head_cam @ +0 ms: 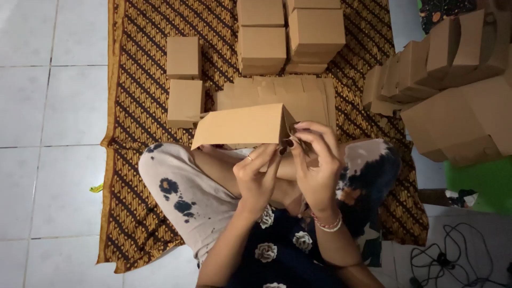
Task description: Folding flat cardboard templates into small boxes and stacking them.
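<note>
Cardboard in both your hands: a half-folded box, held up over your lap, long panel running left, open end at your fingers. Your left hand pinches the box's lower right corner, thumb and forefinger closed on the edge. Your right hand grips the right end, fingers curled over the flaps there; the exact flap under them is hidden.

Edges: the box's left end hangs free, nothing touching it. Its top edge overlaps, in view, the stack of flat blanks lying on the mat just beyond your knees; can't tell the gap between them.

Room: your knees sit directly under the box, crossed, so downward room is tight. To the left, bare patterned mat and then white floor tiles are open.

Around: two finished boxes sit just left of the blanks. Taller stacked boxes stand behind the blanks. A big leaning pile of boxes crowds the right side, near your right elbow's swing. Black cables lie on the floor at lower right, well apart from the hands.
</note>
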